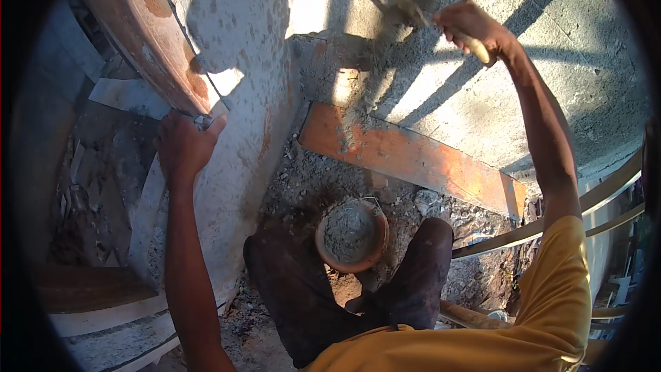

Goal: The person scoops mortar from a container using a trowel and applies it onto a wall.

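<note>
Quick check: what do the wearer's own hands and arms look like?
Both the left hand and right hand are ungloved, with no watch or bracelet visible. The right arm wears a short mustard-yellow sleeve; the left forearm is bare, any sleeve out of view.

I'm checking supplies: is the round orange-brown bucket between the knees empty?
Not empty: seen from above, the bucket holds a grey, mortar-like mix. How deep it goes, I cannot tell.
</note>
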{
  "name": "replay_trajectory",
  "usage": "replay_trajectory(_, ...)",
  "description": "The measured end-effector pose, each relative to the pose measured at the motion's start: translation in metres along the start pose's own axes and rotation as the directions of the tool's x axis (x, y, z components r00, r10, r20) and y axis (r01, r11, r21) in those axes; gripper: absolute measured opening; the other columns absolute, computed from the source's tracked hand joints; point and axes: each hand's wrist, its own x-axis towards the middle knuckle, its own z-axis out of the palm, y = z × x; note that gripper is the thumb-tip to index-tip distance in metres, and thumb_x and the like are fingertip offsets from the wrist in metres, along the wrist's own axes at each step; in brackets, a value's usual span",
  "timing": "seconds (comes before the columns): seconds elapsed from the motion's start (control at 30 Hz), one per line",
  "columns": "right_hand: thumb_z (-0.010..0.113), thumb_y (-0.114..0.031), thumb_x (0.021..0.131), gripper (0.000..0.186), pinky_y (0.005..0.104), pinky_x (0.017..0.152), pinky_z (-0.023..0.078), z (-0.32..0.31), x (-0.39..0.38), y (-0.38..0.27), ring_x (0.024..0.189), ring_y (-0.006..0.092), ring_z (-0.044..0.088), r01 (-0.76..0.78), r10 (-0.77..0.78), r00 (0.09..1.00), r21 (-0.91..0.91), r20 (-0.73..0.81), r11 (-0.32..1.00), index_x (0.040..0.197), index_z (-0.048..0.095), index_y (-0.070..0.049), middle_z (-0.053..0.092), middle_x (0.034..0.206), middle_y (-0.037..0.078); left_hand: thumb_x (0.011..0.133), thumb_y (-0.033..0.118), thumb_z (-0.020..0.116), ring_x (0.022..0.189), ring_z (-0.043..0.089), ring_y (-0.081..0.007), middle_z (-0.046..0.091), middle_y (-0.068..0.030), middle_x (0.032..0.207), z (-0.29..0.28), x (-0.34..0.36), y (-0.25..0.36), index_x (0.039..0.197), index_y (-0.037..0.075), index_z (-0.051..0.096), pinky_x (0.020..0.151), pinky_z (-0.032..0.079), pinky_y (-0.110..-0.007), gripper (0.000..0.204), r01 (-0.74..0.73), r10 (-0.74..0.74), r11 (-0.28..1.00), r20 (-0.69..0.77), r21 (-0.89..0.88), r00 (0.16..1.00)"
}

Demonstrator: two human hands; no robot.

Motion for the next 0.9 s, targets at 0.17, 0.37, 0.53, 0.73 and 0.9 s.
replay_trajectory(0.17,0.064,-0.040,0.105,0.039,0.0240,0.042,0.049,0.005,-0.019,-0.060,0.051,0.0078,0.061,0.128,-0.124,0.990,-0.054,0.071,0.990,0.099,0.072,-0.003,0.068,0.069,0.005,0.085,0.067,0.073,0.132,0.056,-0.0422,0.059,-0.0290,0.137,0.006,0.004,-0.017,0.133,-0.009,0.057,0.115,0.040,-0.052,0.092,-0.037,0.037,0.999,-0.031,-0.008,0.999)
replay_trajectory(0.37,0.070,-0.023,0.080,0.017,0.0460,0.073,0.058,0.219,-0.130,0.062,0.078,0.0333,0.075,0.241,0.107,0.887,-0.648,0.449,0.722,0.091,0.080,-0.014,0.074,0.081,0.015,0.085,0.068,0.072,0.126,0.061,-0.0425,0.061,-0.0302,0.135,0.009,0.010,-0.016,0.130,-0.011,0.059,0.109,0.046,-0.053,0.093,-0.016,0.017,0.999,-0.032,0.029,0.999)
replay_trajectory(0.53,0.072,-0.016,0.078,0.019,0.0472,0.076,0.060,0.406,-0.254,0.124,0.083,0.0357,0.076,0.211,0.187,0.854,-0.650,0.486,0.730,0.091,0.076,-0.004,0.075,0.083,0.020,0.084,0.068,0.074,0.124,0.063,-0.0432,0.063,-0.0320,0.130,0.011,0.013,-0.009,0.129,-0.014,0.059,0.106,0.049,-0.053,0.094,-0.024,0.025,1.000,-0.024,0.005,0.999)
replay_trajectory(0.73,0.067,-0.020,0.086,0.024,0.0483,0.078,0.060,0.418,-0.280,0.112,0.086,0.0417,0.075,-0.230,0.407,0.781,-0.387,0.474,0.893,0.101,0.075,-0.003,0.075,0.087,0.022,0.083,0.067,0.075,0.121,0.064,-0.0443,0.064,-0.0330,0.127,0.010,0.004,-0.013,0.126,-0.014,0.060,0.106,0.049,-0.052,0.093,-0.056,0.056,0.998,-0.075,-0.001,0.996)
replay_trajectory(0.9,0.068,-0.030,0.090,0.026,0.0490,0.081,0.056,0.290,-0.230,0.031,0.089,0.0412,0.072,-0.203,0.292,0.870,-0.250,0.396,0.947,0.100,0.074,-0.006,0.074,0.087,0.021,0.083,0.067,0.075,0.122,0.063,-0.0444,0.064,-0.0319,0.128,0.003,0.004,-0.013,0.127,-0.012,0.060,0.106,0.048,-0.053,0.092,-0.010,0.009,1.000,-0.028,-0.016,1.000)
